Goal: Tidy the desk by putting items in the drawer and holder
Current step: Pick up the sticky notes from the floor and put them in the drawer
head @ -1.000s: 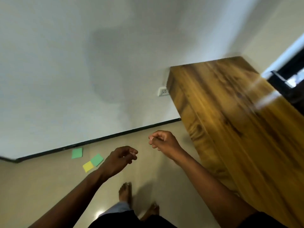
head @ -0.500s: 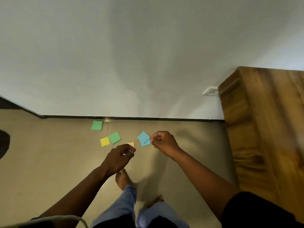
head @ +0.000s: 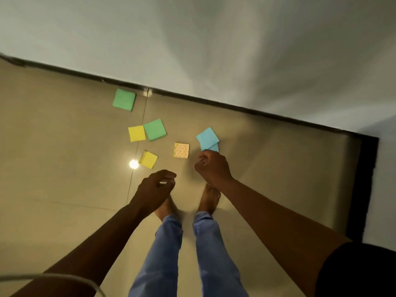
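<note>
Several sticky-note pads lie scattered on the beige floor: a green pad (head: 124, 100) near the wall, a second green pad (head: 154, 129) touching a yellow pad (head: 136, 133), another yellow pad (head: 148, 159), a patterned orange pad (head: 181, 150) and a blue pad (head: 207, 138) overlapping another blue one. My right hand (head: 212, 168) hovers as a fist just below the blue pads, holding nothing I can make out. My left hand (head: 156, 187) hangs loosely curled and holds nothing, below the orange pad. Desk, drawer and holder are out of view.
A white wall with a black skirting strip (head: 235, 107) runs across the back and turns down at the right. My bare feet (head: 209, 198) and blue trouser legs stand just below the hands. A bright light reflection (head: 134, 163) shines on the floor.
The view has swung left and down, away from the wooden desk and onto the floor. More pads have come into sight. Both hands keep their curled pose.
</note>
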Available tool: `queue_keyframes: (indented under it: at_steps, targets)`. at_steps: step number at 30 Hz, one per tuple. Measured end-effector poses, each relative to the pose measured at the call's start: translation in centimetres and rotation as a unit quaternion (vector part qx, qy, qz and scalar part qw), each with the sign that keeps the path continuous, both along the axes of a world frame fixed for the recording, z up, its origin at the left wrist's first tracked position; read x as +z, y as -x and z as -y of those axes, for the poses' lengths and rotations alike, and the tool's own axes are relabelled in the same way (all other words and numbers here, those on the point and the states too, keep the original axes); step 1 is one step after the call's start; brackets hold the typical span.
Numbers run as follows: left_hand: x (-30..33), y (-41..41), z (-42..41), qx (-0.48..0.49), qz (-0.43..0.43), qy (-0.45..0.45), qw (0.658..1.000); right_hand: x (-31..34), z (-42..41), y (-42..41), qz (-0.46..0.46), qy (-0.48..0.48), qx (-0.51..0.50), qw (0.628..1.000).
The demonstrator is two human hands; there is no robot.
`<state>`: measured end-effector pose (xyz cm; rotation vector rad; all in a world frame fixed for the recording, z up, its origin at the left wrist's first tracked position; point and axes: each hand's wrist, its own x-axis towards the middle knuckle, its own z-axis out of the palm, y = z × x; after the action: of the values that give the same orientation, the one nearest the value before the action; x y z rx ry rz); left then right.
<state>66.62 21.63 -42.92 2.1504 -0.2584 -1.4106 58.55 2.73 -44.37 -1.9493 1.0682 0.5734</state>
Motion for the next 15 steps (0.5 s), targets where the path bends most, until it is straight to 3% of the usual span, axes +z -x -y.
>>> queue_keyframes:
  at_steps: [6, 15]
  targets:
    - [-13.1, -1.1, -1.7, 0.064, -0.024, -0.036, 0.997, -14.3, -0.6, -0.9, -0.027, -0.007, 0.11, 0.994]
    - [-24.2, -1.5, -2.8, 0.166, -0.088, -0.014, 0.982, -28.0, 0.7, -3.9, -0.087, 0.048, 0.249, 0.963]
